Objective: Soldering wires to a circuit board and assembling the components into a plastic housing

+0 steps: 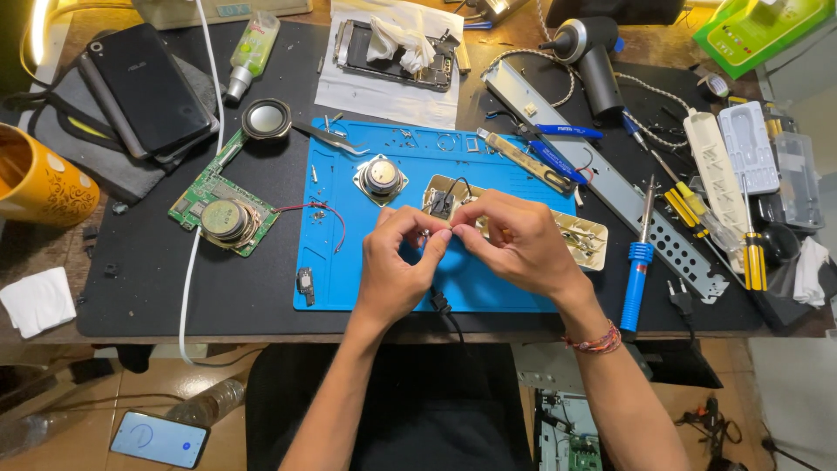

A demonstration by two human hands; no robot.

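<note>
My left hand [398, 262] and my right hand [514, 240] meet over the blue work mat [336, 262], fingertips pinched together on a thin black cable [444, 307] that trails down off the table's front edge. Just behind my fingers lies an open beige plastic housing [586, 241] with a small black part and wires in it. A round silver speaker [382, 177] sits on the mat beyond my left hand. What the fingertips pinch is too small to make out.
Left of the mat lies a green circuit board [199, 195] with a speaker on it. A blue-handled soldering iron [638, 262], screwdrivers [753, 257] and a grey metal rail [610, 187] lie to the right. Phones [148, 87] and a yellow mug [39, 187] are at left.
</note>
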